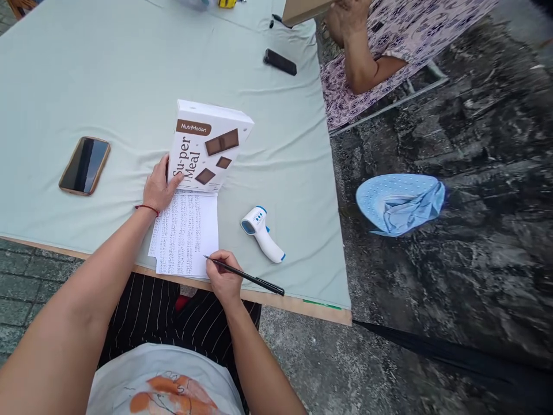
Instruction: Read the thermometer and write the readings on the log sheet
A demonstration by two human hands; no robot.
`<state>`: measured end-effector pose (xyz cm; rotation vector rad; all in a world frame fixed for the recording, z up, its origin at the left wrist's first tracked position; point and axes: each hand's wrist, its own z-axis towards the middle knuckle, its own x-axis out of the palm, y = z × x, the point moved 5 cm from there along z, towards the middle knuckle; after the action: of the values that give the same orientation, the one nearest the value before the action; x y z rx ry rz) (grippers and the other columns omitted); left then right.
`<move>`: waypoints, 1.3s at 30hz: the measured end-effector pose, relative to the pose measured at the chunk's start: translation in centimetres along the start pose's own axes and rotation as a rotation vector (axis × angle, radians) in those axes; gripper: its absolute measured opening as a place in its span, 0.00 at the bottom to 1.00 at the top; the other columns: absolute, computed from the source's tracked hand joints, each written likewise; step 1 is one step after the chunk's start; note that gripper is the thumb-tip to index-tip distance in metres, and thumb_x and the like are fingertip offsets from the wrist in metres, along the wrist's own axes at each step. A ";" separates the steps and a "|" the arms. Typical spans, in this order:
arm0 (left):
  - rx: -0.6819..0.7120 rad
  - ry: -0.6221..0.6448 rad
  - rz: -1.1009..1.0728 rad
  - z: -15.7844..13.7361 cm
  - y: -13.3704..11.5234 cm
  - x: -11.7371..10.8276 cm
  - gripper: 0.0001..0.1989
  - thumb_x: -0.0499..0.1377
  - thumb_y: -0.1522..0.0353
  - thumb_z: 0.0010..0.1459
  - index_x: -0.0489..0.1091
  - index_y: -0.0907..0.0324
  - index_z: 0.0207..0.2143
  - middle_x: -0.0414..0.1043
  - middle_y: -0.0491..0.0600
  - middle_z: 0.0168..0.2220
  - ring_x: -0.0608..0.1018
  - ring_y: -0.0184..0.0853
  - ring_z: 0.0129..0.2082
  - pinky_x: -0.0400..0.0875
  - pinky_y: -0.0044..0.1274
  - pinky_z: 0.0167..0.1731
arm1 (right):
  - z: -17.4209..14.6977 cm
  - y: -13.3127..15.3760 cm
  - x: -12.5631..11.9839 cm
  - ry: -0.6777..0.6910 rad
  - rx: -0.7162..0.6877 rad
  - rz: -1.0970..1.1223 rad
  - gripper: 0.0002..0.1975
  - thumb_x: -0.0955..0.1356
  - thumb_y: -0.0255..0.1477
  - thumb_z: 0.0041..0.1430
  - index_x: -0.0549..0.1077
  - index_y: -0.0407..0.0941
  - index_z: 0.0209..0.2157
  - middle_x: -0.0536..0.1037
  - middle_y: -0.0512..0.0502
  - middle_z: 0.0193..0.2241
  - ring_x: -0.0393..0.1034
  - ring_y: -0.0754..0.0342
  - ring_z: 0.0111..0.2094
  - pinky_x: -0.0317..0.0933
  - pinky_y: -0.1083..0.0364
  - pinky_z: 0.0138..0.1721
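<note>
My left hand (159, 187) grips the lower left edge of a white and brown NutriMotion box (211, 147), its thumb on the front face. The box stands tilted at the far end of some sheets of paper (185, 233) covered in small rows of writing. Closed around a black pen (248, 275), my right hand (225, 276) rests by the lower right corner of the sheets. The pen's tip lies near the paper; whether it touches I cannot tell. A white and blue infrared thermometer (263, 233) lies just right of the papers.
A phone (85, 165) lies on the pale tablecloth (129, 69) at left. Further back are a black oblong object (280, 61) and a yellow tape measure (227, 3). Another person's arm (360, 57) and a cardboard box (305, 8) are at upper right. A blue hat (400, 202) is beyond the table's right edge.
</note>
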<state>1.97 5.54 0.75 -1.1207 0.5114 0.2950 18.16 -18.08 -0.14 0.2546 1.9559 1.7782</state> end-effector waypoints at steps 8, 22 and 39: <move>0.004 -0.010 -0.027 0.1 0.3 0.1 0.39 0.53 0.44 0.60 0.55 0.57 0.65 0.66 0.59 0.59 0.69 0.48 0.60 0.61 0.41 0.61 | 0.2 1.0 1.0 0.041 -0.089 -0.109 0.05 0.66 0.32 0.52 0.72 0.47 0.25 0.69 0.54 0.19 0.61 0.58 0.21 0.59 0.56 0.27; -0.033 0.016 -0.010 0.0 -0.4 0.0 0.40 0.50 0.42 0.60 0.54 0.55 0.66 0.65 0.60 0.61 0.68 0.49 0.61 0.62 0.41 0.59 | 0.3 1.3 1.2 0.032 -0.300 -0.268 0.06 0.65 0.29 0.55 0.72 0.46 0.26 0.72 0.54 0.20 0.65 0.58 0.20 0.61 0.57 0.25; -0.033 0.000 0.004 0.0 -0.3 -0.1 0.39 0.52 0.43 0.59 0.55 0.56 0.65 0.67 0.60 0.59 0.70 0.49 0.59 0.64 0.40 0.57 | 0.3 1.0 1.1 0.038 -0.254 -0.225 0.05 0.65 0.29 0.54 0.72 0.46 0.27 0.73 0.54 0.21 0.65 0.58 0.21 0.62 0.57 0.26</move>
<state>2.01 5.40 1.08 -1.1516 0.5107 0.3077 17.14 -17.18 0.58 -0.0822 1.6854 1.8657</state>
